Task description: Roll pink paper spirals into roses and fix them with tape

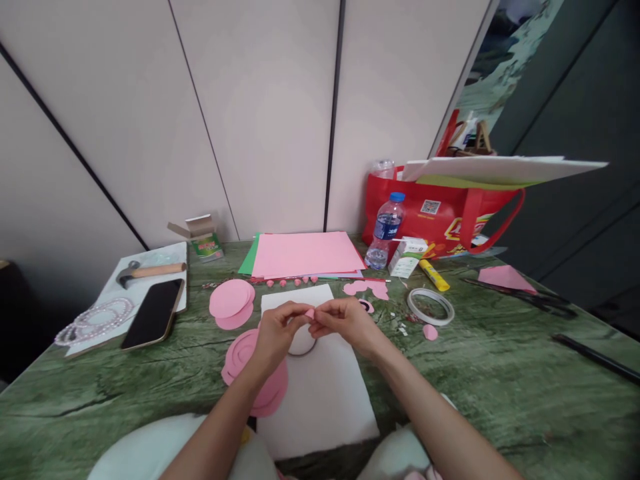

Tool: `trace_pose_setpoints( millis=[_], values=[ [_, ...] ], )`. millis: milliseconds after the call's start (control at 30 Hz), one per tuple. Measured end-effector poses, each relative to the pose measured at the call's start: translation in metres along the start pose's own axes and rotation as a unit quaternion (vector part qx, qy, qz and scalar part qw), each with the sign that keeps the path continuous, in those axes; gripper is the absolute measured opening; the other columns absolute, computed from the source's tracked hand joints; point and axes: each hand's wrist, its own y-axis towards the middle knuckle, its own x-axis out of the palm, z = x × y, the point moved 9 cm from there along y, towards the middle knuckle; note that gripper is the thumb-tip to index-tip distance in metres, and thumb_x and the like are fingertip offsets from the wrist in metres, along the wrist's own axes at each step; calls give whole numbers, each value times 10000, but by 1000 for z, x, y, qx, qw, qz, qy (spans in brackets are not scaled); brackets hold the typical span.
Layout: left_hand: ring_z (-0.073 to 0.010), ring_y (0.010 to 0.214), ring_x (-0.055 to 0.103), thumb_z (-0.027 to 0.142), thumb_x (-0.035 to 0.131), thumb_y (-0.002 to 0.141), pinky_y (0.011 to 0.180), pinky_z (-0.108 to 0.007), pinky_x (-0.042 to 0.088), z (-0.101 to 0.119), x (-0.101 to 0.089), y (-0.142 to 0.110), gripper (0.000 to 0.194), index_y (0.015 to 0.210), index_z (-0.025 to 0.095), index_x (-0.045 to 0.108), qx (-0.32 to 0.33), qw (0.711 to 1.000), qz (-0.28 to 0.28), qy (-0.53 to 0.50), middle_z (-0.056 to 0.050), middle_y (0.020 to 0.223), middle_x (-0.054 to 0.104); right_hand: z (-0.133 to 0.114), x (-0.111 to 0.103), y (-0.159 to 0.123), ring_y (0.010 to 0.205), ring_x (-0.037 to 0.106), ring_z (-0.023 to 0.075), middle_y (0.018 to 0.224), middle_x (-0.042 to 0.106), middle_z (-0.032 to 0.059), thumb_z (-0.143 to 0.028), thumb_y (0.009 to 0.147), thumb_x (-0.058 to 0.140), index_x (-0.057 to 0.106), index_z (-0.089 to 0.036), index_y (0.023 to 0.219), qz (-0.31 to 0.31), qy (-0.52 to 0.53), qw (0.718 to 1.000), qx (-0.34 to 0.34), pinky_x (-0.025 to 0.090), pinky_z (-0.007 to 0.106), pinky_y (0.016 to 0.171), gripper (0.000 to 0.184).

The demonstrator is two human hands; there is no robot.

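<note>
A small piece of pink paper (311,313) is pinched between my two hands above a white sheet (320,400). My left hand (283,328) grips it from the left with thumb and fingertips. From the other side, my right hand (345,321) is closed on the same piece. Below the fingers, a thin dark ring-shaped line (303,354) shows on the white sheet, partly hidden by my hands. Pink paper spirals (267,387) lie beside my left wrist, and pink paper circles (231,300) are stacked farther back. Several small rolled pink pieces (297,283) sit in a row behind my hands.
At left are a hammer (155,271), a phone (154,313) and beads (95,321). Pink sheets (307,253) lie at the back. To the right are a bottle (385,233), a carton (407,258), a glue stick (434,275), tape (431,307), scissors (545,303) and a red bag (425,213).
</note>
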Motion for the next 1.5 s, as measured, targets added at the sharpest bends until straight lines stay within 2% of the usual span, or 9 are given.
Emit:
trace_pose_setpoints(
  millis=[433, 700, 900, 1200, 1500],
  values=[
    [-156, 681, 564, 194, 575, 696, 633, -248, 435, -1, -3, 1, 121, 745, 186, 686, 0, 998, -9, 66, -28, 721, 644, 13, 0, 4, 546, 621, 150, 591, 655, 61, -394, 580, 704, 666, -98, 683, 19, 39, 999, 31, 528, 321, 601, 316],
    [-144, 663, 576, 162, 591, 679, 615, -224, 439, -10, -2, 5, 108, 718, 195, 686, -18, 999, -18, 36, -13, 701, 646, 24, -3, 8, 530, 621, 150, 589, 655, 66, -413, 561, 709, 661, -98, 678, 27, 63, 996, 58, 527, 334, 603, 340],
    [-153, 668, 565, 220, 590, 696, 622, -237, 434, -16, -1, 6, 109, 735, 177, 683, -42, 998, -38, 30, -29, 703, 636, 26, -4, 8, 526, 617, 147, 594, 654, 61, -409, 571, 706, 661, -103, 671, 27, 60, 996, 60, 528, 325, 589, 325],
    [-153, 672, 567, 230, 600, 689, 623, -239, 438, -11, -1, 6, 106, 738, 187, 683, -14, 998, -31, 49, -31, 712, 648, 28, -5, 8, 511, 607, 136, 548, 640, 33, -374, 537, 731, 624, -115, 607, 58, 85, 993, 61, 531, 313, 582, 289],
    [-144, 685, 558, 256, 596, 713, 637, -238, 435, -7, -1, 4, 122, 764, 178, 675, 5, 999, -34, 38, -27, 723, 630, 26, -3, 6, 532, 612, 136, 565, 646, 32, -326, 537, 735, 620, -113, 617, 39, 141, 988, 57, 527, 311, 590, 256]
  ],
)
